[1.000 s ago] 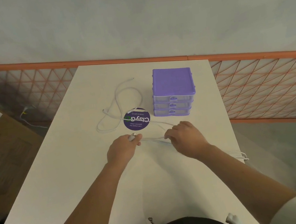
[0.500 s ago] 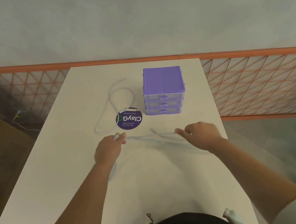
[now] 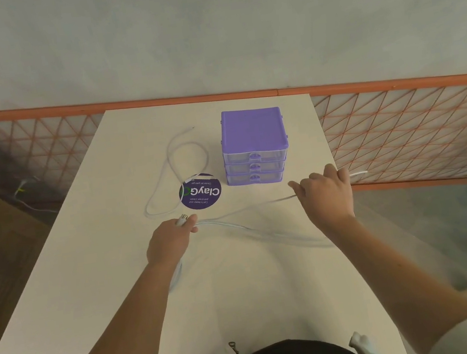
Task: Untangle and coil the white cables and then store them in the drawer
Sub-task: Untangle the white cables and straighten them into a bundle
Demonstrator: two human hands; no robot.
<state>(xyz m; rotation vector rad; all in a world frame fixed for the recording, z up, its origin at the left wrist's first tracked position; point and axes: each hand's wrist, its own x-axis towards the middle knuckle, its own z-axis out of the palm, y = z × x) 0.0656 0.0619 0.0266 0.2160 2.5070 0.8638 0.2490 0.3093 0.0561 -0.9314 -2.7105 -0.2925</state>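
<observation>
From the head camera, a pale rectangular tabletop [image 3: 97, 290] stands against a grey plaster wall [image 3: 201, 22] edged with an orange-trimmed lattice panel [image 3: 417, 129]. The left hand [image 3: 172, 240] pinches the plug end of a thin white cable [image 3: 246, 210]; the right hand [image 3: 325, 193] grips the same cable near the table's right edge, drawing it out between them. A second white cable [image 3: 174, 167] lies looped beside a round purple sticker [image 3: 200, 191]. A purple three-drawer plastic organiser [image 3: 253, 134] sits behind, drawers closed.
</observation>
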